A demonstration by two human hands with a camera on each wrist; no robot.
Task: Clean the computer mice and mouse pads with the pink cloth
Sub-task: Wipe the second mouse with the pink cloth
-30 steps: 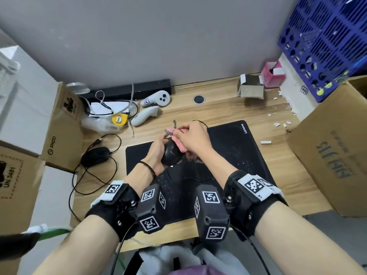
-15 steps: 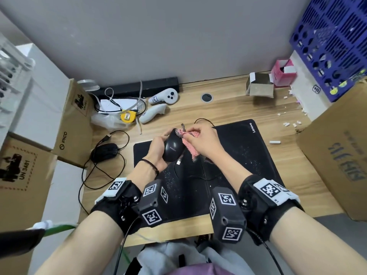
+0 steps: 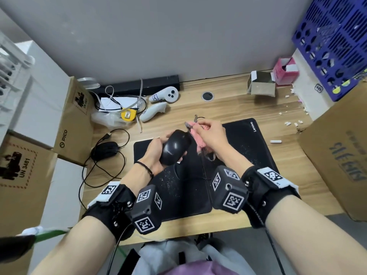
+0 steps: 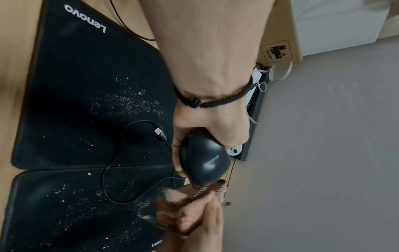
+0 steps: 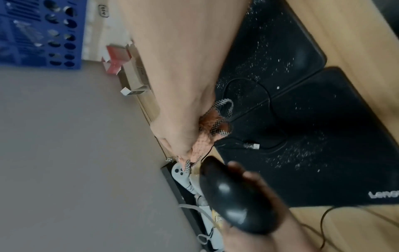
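Note:
My left hand (image 3: 158, 149) grips a black computer mouse (image 3: 174, 146) (image 4: 204, 162) (image 5: 235, 196), lifted above the pads, its back facing me. My right hand (image 3: 210, 135) holds the bunched pink cloth (image 3: 196, 136) (image 4: 177, 209) (image 5: 202, 145) against the mouse's far end. Two black Lenovo mouse pads (image 3: 248, 147) (image 4: 82, 85) (image 5: 323, 153) lie side by side on the desk, dusted with white specks. The held mouse's cable and USB plug (image 4: 159, 133) lie on the pads. A second black mouse (image 3: 104, 150) with a loose cable sits on the desk at left.
Cardboard boxes (image 3: 73, 124) stand at left and a large box (image 3: 337, 161) at right. Two white controllers (image 3: 162, 96), a yellow tape measure (image 3: 128, 115) and cables lie at the back left. Small boxes (image 3: 261, 84) and a blue crate (image 3: 333, 42) are at back right. White crumbs dot the desk.
The mouse has tilted so more of its back shows, and the cloth has shifted from covering its top to its far end. Both hands stay above the pads.

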